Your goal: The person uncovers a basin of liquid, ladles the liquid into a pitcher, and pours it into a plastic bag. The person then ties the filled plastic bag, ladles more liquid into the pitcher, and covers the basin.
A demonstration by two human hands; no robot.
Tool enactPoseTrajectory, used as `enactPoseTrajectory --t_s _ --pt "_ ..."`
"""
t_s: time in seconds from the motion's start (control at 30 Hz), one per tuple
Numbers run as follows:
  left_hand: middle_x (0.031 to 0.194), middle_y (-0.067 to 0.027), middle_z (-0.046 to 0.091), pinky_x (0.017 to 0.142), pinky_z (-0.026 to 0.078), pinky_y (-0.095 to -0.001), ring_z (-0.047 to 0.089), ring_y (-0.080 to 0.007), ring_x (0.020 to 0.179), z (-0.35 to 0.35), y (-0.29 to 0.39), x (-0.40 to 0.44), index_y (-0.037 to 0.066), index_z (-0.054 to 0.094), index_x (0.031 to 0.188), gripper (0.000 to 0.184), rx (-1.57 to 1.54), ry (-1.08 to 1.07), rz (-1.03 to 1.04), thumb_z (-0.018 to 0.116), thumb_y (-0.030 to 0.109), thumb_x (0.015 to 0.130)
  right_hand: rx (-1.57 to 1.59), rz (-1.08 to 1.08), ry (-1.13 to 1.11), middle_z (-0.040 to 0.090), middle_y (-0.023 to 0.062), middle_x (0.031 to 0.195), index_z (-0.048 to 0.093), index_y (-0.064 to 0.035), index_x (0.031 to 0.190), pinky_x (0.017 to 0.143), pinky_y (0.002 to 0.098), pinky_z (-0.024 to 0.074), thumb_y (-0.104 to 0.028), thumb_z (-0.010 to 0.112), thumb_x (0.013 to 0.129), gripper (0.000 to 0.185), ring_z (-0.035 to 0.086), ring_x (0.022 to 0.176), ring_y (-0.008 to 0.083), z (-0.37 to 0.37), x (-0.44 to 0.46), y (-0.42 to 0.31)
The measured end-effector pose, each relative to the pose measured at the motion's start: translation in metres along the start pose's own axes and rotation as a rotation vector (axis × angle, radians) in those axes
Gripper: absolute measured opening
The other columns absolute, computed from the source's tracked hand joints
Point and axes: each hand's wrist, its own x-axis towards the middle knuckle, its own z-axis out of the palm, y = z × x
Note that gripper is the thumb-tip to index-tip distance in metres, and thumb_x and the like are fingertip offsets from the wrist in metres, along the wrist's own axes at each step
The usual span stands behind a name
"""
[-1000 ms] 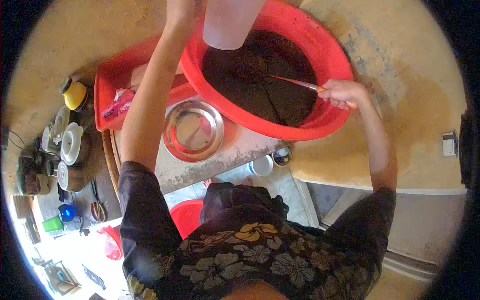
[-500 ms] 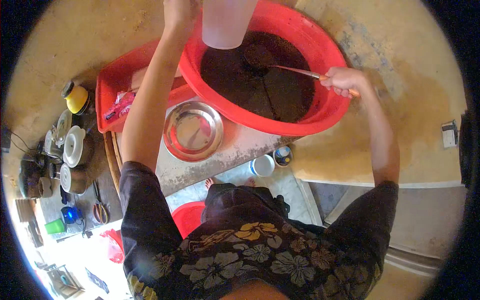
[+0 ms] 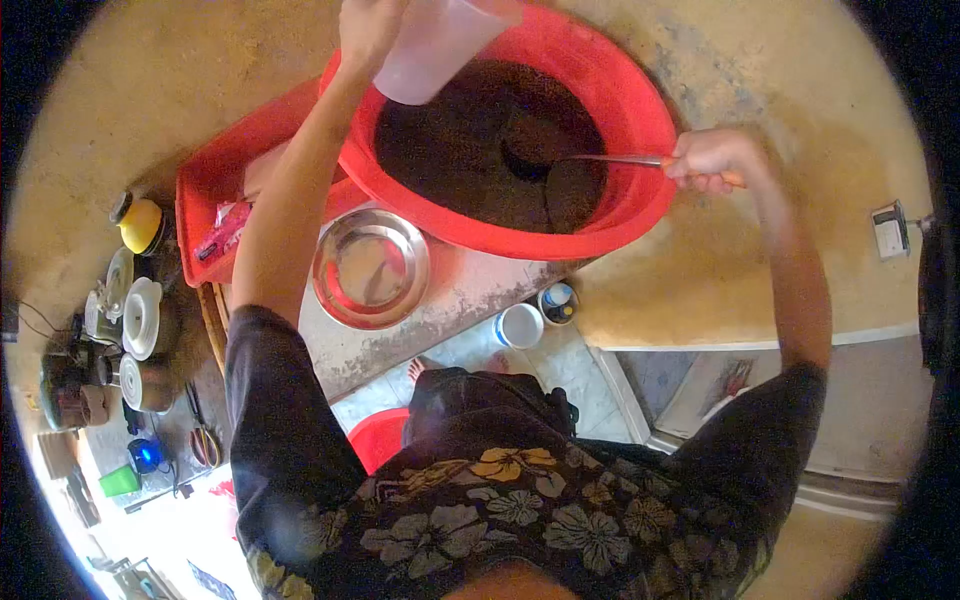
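A large red basin [image 3: 500, 238] holds a dark, grainy-looking mass [image 3: 450, 170]; whether it is liquid I cannot tell. At the top of the view my left hand [image 3: 369, 35] is closed on a translucent plastic pitcher [image 3: 435, 50], tilted above the basin's far left part. My right hand [image 3: 715, 160] grips the orange handle of a long ladle [image 3: 622, 160], just beyond the basin's right rim. The ladle's dark round bowl is over the dark mass, hard to separate from it.
A shiny metal plate [image 3: 330, 285] lies on the worn counter [image 3: 450, 290]. Left of it is a red tray [image 3: 190, 225] with a pink packet [image 3: 225, 232]. A white bucket [image 3: 519, 327] stands on the floor. Scissors [image 3: 205, 445] and a yellow jar [image 3: 140, 225] are at far left.
My left hand has tipped the pitcher, its base swinging left. My right hand has drawn the ladle a little to the right. The whole view has shifted slightly.
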Motion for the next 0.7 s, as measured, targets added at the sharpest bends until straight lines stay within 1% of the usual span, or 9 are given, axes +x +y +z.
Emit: enactPoseTrajectory --t_s 0.03,0.13,0.23,0.33,0.4,0.47,0.53,0.6,0.7 --pt "0.055 -0.0043 0.057 0.050 0.044 -0.0295 0.054 -0.0151 0.049 -0.004 -0.004 0.000 -0.003 0.064 0.073 0.038 0.259 -0.077 0.165 0.056 0.032 0.085 -0.009 -0.012 0.029 0.039 -0.0034 0.052 0.053 -0.0073 0.076 0.034 0.0245 0.0277 -0.032 0.054 0.089 0.028 0.032 0.038 0.0051 -0.002 -0.007 0.002" --pt "0.065 -0.0079 0.063 0.052 0.045 -0.0323 0.058 -0.0157 0.057 -0.008 -0.011 0.014 -0.005 0.067 0.080 0.035 0.786 -0.371 0.150 0.057 0.029 0.084 -0.052 -0.008 0.151 0.037 -0.0034 0.051 0.053 -0.0075 0.074 0.033 0.0249 0.0269 -0.032 0.055 0.088 0.028 0.031 0.036 0.0059 -0.014 -0.038 0.007" --pt "0.086 -0.0192 0.066 0.069 0.052 -0.0398 0.065 -0.0319 0.078 -0.003 -0.074 0.046 0.011 0.065 0.104 0.035 1.117 -0.500 0.069 0.055 0.038 0.084 -0.067 0.038 0.314 0.036 -0.0031 0.049 0.054 -0.0079 0.073 0.032 0.0261 0.0260 -0.032 0.057 0.086 0.027 0.030 0.035 0.0066 -0.027 -0.075 0.003" --pt "0.094 -0.0187 0.065 0.078 0.049 -0.0440 0.062 -0.0368 0.088 0.020 -0.079 0.024 0.013 0.069 0.095 0.047 0.911 -0.767 0.407 0.045 0.052 0.085 -0.042 0.018 0.449 0.039 0.0004 0.049 0.056 -0.0074 0.077 0.032 0.0299 0.0290 -0.030 0.058 0.085 0.024 0.035 0.035 0.0103 -0.041 -0.103 -0.007" --pt "0.095 -0.0175 0.065 0.081 0.048 -0.0446 0.062 -0.0364 0.091 0.047 -0.072 0.005 0.015 0.069 0.097 0.044 0.863 -0.802 0.267 0.045 0.051 0.085 -0.099 0.029 0.547 0.048 0.0067 0.051 0.059 -0.0049 0.084 0.036 0.0347 0.0367 -0.027 0.056 0.086 0.022 0.045 0.038 0.0181 -0.042 -0.121 -0.029" --pt "0.090 -0.0188 0.066 0.076 0.050 -0.0423 0.064 -0.0347 0.082 0.065 -0.090 0.008 0.009 0.066 0.100 0.047 0.736 -0.741 0.348 0.048 0.049 0.084 0.020 0.208 0.044 0.053 0.0088 0.060 0.058 -0.0047 0.074 0.056 0.0360 0.0428 -0.022 0.058 0.079 0.018 0.052 0.055 0.0221 -0.059 -0.151 -0.085" --pt "0.079 -0.0155 0.065 0.063 0.050 -0.0396 0.062 -0.0289 0.068 0.078 -0.086 0.013 0.003 0.066 0.096 0.048 0.610 -0.611 0.076 0.050 0.046 0.084 -0.201 0.182 0.112 0.057 0.0116 0.066 0.060 -0.0035 0.071 0.065 0.0371 0.0466 -0.021 0.058 0.077 0.018 0.057 0.064 0.0253 -0.049 -0.158 -0.096" --pt "0.070 -0.0112 0.063 0.054 0.048 -0.0362 0.060 -0.0227 0.058 0.085 -0.066 0.006 -0.002 0.066 0.088 0.043 0.416 -0.515 -0.108 0.053 0.039 0.083 -0.754 -0.057 0.753 0.062 0.0154 0.070 0.063 -0.0014 0.076 0.061 0.0381 0.0483 -0.023 0.057 0.079 0.023 0.061 0.064 0.0277 0.002 -0.154 -0.084" --pt "0.061 -0.0059 0.060 0.048 0.043 -0.0319 0.055 -0.0157 0.052 0.083 -0.022 -0.014 -0.004 0.066 0.073 0.037 0.091 -0.437 -0.224 0.056 0.031 0.084 -0.813 -0.103 0.989 0.066 0.0170 0.082 0.066 -0.0026 0.083 0.065 0.0379 0.0500 -0.021 0.058 0.079 0.020 0.065 0.076 0.0268 0.024 -0.165 -0.086"
